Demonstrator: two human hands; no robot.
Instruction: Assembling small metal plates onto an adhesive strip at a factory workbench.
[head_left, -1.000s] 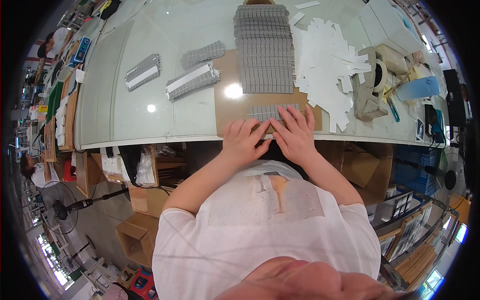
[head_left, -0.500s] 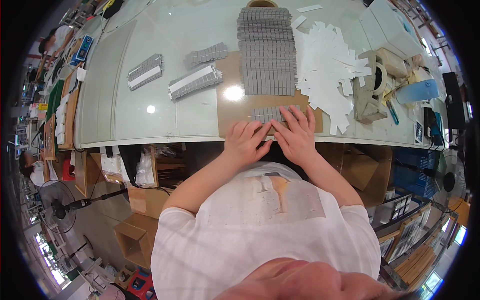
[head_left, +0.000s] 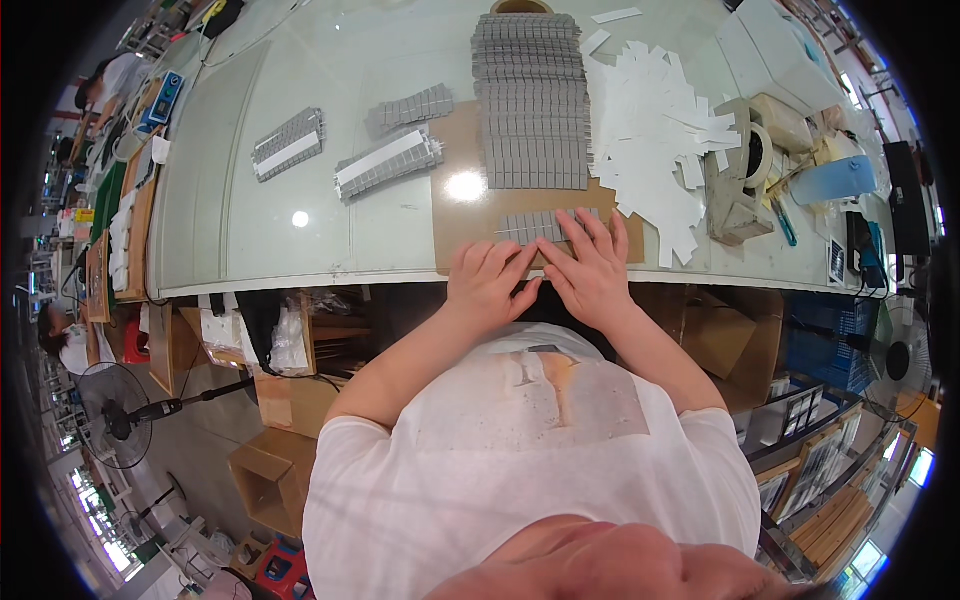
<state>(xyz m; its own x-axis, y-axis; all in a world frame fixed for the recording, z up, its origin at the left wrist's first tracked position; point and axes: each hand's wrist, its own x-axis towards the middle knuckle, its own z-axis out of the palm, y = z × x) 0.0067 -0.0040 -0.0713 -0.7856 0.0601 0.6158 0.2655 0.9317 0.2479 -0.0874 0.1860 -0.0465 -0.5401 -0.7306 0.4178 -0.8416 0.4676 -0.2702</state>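
A short grey segmented strip lies near the table's front edge on a brown board. My right hand rests over its right part, fingers stretched out and spread, partly hiding it. Just below the strip's left part is my left hand, fingers loosely bent, thumb apart, index fingertip by the strip's lower edge. Both index fingertips nearly meet there. Beyond them stands a long overlapping stack of similar grey strips. To its right spreads a heap of white paper strips.
Three grey bundles lie at the left: one with a white band, another banded bundle, and a plain one. At the right are a tape dispenser, a blue bottle and a white box. A fan stands lower left.
Hardly anything differs. Both hands stay at the grey strip, with only a very slight shift of the fingers on it.
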